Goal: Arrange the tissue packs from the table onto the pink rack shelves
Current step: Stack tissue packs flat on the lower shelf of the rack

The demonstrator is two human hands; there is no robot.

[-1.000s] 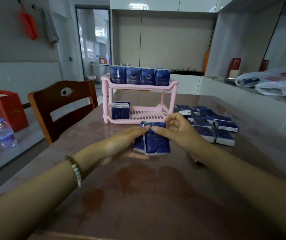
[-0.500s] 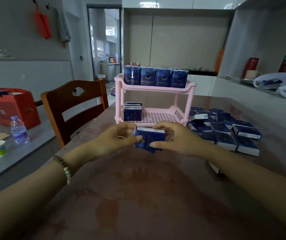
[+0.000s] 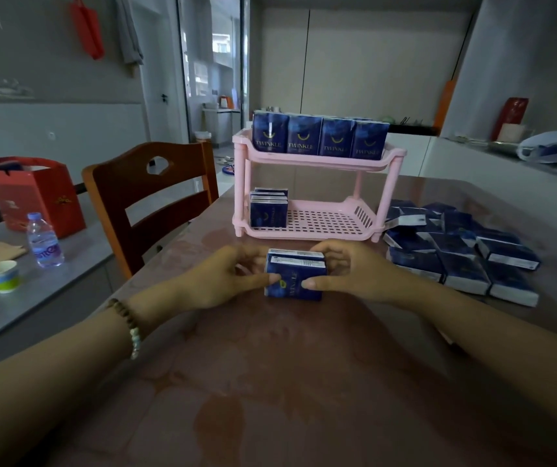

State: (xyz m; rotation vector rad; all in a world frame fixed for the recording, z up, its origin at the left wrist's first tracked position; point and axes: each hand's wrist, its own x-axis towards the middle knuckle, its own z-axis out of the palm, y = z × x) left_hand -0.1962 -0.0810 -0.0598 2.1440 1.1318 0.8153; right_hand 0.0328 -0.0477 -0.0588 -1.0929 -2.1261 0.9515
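Note:
A small stack of dark blue tissue packs stands on the brown table, pressed between my left hand and my right hand, just in front of the pink rack. The rack's top shelf holds a row of several upright blue packs. On the lower shelf, a few packs stand at the left end; the rest of that shelf is bare grid. A heap of loose packs lies on the table to the right of the rack.
A wooden chair stands at the table's left side. Beyond it, a grey counter carries a red gift bag, a water bottle and a paper cup. White plastic bags lie on the right-hand counter.
Both hands have turned the held packs from a loose tilted pair into a squared upright stack on the table. The view has shifted so the rack sits further right and closer.

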